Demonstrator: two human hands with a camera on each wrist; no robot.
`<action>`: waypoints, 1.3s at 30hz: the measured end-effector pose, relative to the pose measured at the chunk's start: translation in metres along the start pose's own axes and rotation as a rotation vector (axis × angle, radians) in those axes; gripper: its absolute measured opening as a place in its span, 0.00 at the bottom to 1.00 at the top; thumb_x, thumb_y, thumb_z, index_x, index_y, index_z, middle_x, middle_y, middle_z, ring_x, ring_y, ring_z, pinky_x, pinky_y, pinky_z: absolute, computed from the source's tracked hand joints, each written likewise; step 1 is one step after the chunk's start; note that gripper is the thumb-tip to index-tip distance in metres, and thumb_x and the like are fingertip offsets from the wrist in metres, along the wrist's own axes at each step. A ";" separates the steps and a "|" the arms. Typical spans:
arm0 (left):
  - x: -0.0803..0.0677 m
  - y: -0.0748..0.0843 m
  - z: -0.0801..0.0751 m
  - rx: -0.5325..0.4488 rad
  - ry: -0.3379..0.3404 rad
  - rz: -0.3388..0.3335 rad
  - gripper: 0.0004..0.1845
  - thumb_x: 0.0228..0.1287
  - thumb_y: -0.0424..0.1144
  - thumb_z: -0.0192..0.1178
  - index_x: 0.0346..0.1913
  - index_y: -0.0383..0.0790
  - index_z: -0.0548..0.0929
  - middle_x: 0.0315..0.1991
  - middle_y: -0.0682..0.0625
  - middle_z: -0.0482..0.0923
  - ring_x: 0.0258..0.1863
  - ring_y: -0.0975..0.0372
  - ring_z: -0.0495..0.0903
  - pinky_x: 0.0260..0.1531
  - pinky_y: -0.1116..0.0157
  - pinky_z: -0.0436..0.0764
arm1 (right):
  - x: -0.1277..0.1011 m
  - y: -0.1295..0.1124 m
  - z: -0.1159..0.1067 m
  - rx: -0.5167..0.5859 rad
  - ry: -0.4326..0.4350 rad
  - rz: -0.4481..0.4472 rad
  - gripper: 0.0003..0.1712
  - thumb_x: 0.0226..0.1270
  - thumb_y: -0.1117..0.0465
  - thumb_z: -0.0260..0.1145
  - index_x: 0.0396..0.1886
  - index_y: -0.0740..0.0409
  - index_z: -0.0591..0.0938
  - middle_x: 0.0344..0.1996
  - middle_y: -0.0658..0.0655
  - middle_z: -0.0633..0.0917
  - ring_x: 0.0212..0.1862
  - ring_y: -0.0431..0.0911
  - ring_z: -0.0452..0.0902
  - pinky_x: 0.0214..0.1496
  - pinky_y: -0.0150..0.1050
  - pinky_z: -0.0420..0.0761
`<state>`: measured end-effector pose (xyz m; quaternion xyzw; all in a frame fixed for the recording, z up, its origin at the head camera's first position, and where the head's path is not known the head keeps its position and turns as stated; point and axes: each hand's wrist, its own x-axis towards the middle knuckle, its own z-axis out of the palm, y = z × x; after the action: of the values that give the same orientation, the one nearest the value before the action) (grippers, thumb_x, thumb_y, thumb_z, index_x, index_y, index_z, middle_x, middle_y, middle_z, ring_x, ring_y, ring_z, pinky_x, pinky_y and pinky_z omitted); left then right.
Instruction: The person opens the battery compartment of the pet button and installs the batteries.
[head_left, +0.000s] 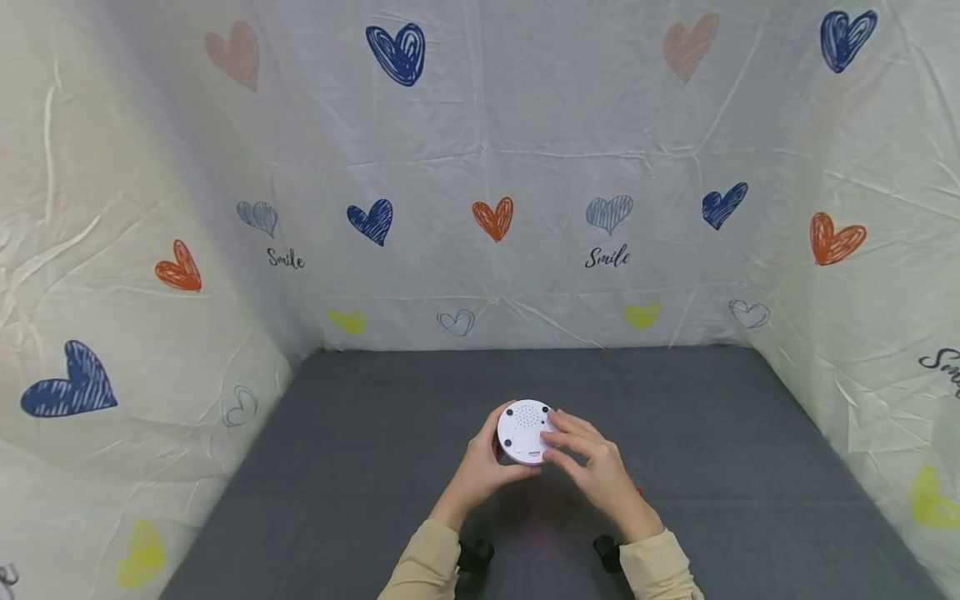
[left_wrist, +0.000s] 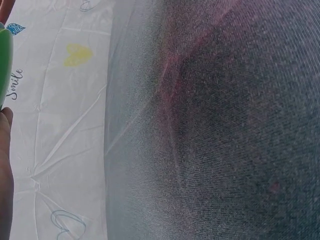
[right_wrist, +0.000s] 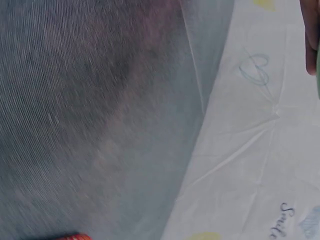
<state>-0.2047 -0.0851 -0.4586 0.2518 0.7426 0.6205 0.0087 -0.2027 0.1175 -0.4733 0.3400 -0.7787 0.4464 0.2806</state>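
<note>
With your left hand (head_left: 483, 462), you are gripping the round device (head_left: 521, 437) by its edge, apparently keeping its flat face exposed; your right hand (head_left: 597, 465), fingers extended, is touching it.

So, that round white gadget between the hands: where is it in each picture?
Head: the round white gadget is below centre, slightly right, between the left hand and right hand.
Left wrist: probably the green sliver, upper left edge.
Right wrist: probably the pale sliver, upper right edge.
Shared landmark: the white heart-print cloth.
</note>
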 end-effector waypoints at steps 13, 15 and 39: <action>-0.004 -0.002 -0.001 -0.006 -0.005 0.019 0.47 0.46 0.27 0.72 0.68 0.33 0.56 0.62 0.41 0.63 0.56 0.57 0.70 0.50 0.65 0.74 | 0.013 -0.006 -0.003 -0.148 -0.128 -0.261 0.14 0.43 0.71 0.75 0.35 0.62 0.87 0.41 0.58 0.84 0.47 0.53 0.79 0.49 0.40 0.77; -0.005 -0.002 -0.001 -0.006 -0.006 0.022 0.47 0.45 0.27 0.72 0.68 0.33 0.57 0.61 0.41 0.64 0.55 0.57 0.70 0.50 0.65 0.74 | 0.013 -0.006 -0.002 -0.169 -0.121 -0.282 0.14 0.42 0.70 0.75 0.34 0.62 0.87 0.40 0.59 0.84 0.45 0.53 0.80 0.47 0.40 0.78; -0.007 -0.006 0.001 -0.020 0.012 -0.012 0.46 0.45 0.27 0.72 0.66 0.30 0.58 0.61 0.40 0.64 0.57 0.57 0.69 0.53 0.64 0.71 | 0.017 -0.008 0.005 -0.244 -0.177 -0.327 0.09 0.41 0.72 0.74 0.26 0.61 0.85 0.33 0.59 0.86 0.40 0.49 0.82 0.41 0.38 0.80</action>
<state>-0.2000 -0.0879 -0.4665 0.2438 0.7378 0.6293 0.0105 -0.2078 0.1057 -0.4588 0.4631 -0.7831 0.2657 0.3190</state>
